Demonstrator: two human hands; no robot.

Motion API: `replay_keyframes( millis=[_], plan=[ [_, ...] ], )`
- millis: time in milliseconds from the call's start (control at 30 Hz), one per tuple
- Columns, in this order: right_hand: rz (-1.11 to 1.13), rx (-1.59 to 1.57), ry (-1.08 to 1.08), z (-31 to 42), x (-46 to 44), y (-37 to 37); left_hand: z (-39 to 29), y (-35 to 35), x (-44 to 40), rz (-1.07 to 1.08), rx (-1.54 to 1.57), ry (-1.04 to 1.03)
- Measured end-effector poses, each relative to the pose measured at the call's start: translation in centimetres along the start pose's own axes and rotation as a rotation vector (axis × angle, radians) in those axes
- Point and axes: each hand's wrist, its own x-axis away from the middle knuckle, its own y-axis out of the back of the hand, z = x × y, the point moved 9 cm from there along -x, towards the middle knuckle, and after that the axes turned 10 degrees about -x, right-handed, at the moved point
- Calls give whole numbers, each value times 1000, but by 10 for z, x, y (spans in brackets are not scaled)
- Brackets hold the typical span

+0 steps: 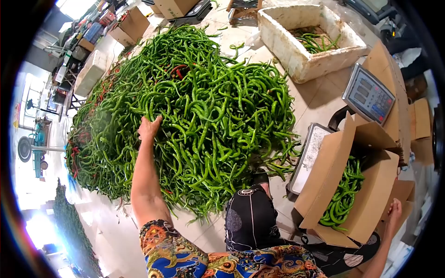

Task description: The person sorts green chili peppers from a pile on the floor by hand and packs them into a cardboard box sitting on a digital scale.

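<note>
My left hand reaches onto a big heap of green chili peppers. Its thumb stands apart from the fingers, and the fingertips touch the peppers and are partly hidden among them. No pepper shows lifted in it. My right hand is at the far right, beside an open cardboard box. Its fingers are curled in, and I cannot make out whether anything is between them. Inside the box lies a layer of green chili peppers. The box stands tilted on the platform of a scale.
The scale's display stands behind the box. A white foam box with some peppers sits at the back right. Another cardboard box is at the back left. A few red peppers show in the heap. My knee is near its front edge.
</note>
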Motion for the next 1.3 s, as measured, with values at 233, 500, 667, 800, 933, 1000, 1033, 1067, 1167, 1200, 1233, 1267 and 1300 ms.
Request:
replay_keyframes(
  millis=[233,500,667,800,933,1000,1033,1067,1167,1200,1233,1267,1300],
  plan=[
    [31,-53,163,88,43,-94,-34,44,67,-210,380,-111],
    [421,-4,329,197,126,-241,-89,99,153,257,1345,-142],
    [693,-81,250,213,163,-310,-114,180,191,135,1360,-278],
    [856,-78,301,226,189,-349,-152,237,223,211,1557,-470],
    [1016,-152,212,228,210,-389,-196,233,250,571,1924,-462],
    [1142,-260,134,232,219,-403,-215,220,260,808,2075,-493],
    [1207,-293,43,233,225,-408,-227,217,269,911,2124,-516],
    [1237,-348,30,233,228,-413,-238,215,280,1017,2170,-536],
    [1301,-445,-6,245,240,-422,-260,205,302,1181,2204,-564],
    [1311,-516,-26,250,243,-425,-265,199,308,1194,2187,-540],
    [1298,-567,70,262,246,-426,-269,193,315,1208,2169,-517],
    [1277,-531,158,273,247,-428,-272,185,321,1231,2173,-475],
    [1254,-492,244,286,248,-430,-275,177,325,1187,2135,-431]
  ],
)
